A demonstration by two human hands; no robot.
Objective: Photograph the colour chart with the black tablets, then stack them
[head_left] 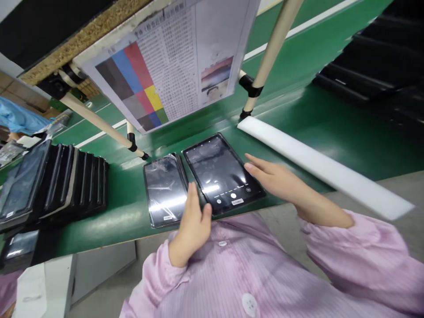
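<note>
A black tablet (pixel 220 172) with a lit camera screen lies face up on the green table (pixel 129 221). Left of it is a second tablet (pixel 164 190), its screen dark under wrinkled clear film. My left hand (pixel 195 221) is at the near left corner of the lit tablet, thumb and fingers apart, holding nothing. At that tablet's right edge, my right hand (pixel 274 176) has its fingers stretched out and apart, with nothing held; whether it touches the edge is hard to tell.
A long white strip (pixel 318 163) lies at the right. Stacked black tablets (pixel 71 181) stand at the left, more black items (pixel 364 62) at the upper right. A framed chart (pixel 179 62) on beige pipes (pixel 273 48) overhangs the table. A blue sleeve (pixel 20 115) shows far left.
</note>
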